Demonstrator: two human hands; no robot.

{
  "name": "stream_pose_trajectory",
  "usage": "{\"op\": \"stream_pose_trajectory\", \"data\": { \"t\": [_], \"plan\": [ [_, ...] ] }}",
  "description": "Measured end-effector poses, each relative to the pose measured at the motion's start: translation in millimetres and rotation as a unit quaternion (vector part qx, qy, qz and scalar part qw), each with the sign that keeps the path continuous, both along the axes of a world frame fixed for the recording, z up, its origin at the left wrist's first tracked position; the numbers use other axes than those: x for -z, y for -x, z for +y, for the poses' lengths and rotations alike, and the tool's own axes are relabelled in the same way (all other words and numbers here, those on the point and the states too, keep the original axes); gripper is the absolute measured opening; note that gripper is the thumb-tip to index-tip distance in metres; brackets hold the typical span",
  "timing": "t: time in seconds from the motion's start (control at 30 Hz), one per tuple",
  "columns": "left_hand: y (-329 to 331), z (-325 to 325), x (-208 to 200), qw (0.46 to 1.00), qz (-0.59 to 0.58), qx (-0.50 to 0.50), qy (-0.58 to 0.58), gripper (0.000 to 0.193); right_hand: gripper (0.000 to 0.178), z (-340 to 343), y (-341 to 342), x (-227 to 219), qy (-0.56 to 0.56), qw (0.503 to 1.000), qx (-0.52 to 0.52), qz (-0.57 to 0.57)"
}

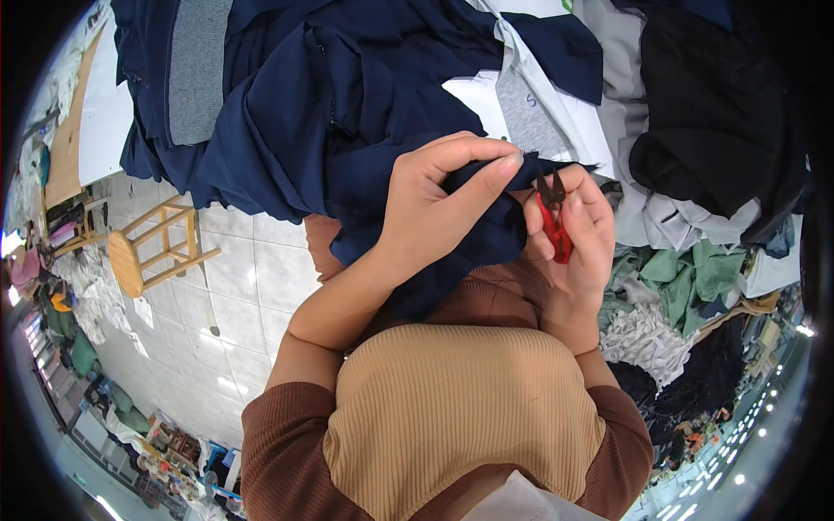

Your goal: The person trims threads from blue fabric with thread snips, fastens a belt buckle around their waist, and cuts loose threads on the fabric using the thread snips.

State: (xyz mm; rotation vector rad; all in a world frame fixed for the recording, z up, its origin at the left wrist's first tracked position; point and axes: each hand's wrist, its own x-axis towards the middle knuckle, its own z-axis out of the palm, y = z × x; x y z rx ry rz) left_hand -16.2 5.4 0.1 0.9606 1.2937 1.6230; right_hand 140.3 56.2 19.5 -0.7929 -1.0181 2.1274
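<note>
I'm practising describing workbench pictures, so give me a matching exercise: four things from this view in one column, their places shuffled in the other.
Things:
1. snips
2. wooden stool
3. navy cloth
4. black cloth

Places:
A. on the tiled floor, left side of the view
B. under the left hand
C. upper right of the view
D. in the right hand

Right pairs: 1-D, 2-A, 3-B, 4-C.

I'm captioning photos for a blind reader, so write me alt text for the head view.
A person's left hand pinches navy cloth while the right hand holds red snips, blades apart, close by. The cloth fills the upper middle; black cloth and green cloth lie at right, and a wooden stool is on the tiled floor at left.
</note>
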Motion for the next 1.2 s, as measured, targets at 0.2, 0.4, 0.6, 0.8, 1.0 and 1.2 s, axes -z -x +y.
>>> {"op": "stream_pose_trajectory", "data": {
  "t": [0.2, 0.4, 0.6, 0.8, 1.0, 1.2],
  "plan": [
    [0.0, -0.8, -0.6, 1.000, -0.020, 0.005, -0.001, 0.012, 0.023, -2.2, 1.8, 0.5, -0.021, 0.999, 0.002, -0.040],
    [2.7, 1.2, -2.0, 1.000, -0.002, 0.006, -0.002, 0.012, 0.021, 0.0, 4.7, 2.7, -0.034, 0.998, 0.012, -0.049],
    [3.4, 0.6, -1.9, 1.000, 0.019, 0.002, -0.002, 0.012, 0.020, -0.7, 5.3, 4.0, -0.045, 0.997, 0.012, -0.062],
    [1.9, 0.2, 0.0, 0.999, 0.032, 0.000, -0.015, 0.011, 0.018, -0.3, 3.4, 4.2, -0.071, 0.995, 0.008, -0.068],
    [1.1, 2.2, -1.4, 0.989, 0.133, -0.034, -0.061, 0.013, 0.020, -2.8, 6.6, 6.3, -0.068, 0.996, 0.032, -0.057],
    [0.7, 1.7, -1.6, 0.989, 0.134, -0.032, -0.060, 0.013, 0.023, -3.1, 10.6, 8.6, -0.060, 0.995, 0.052, -0.062]
  ]
}}
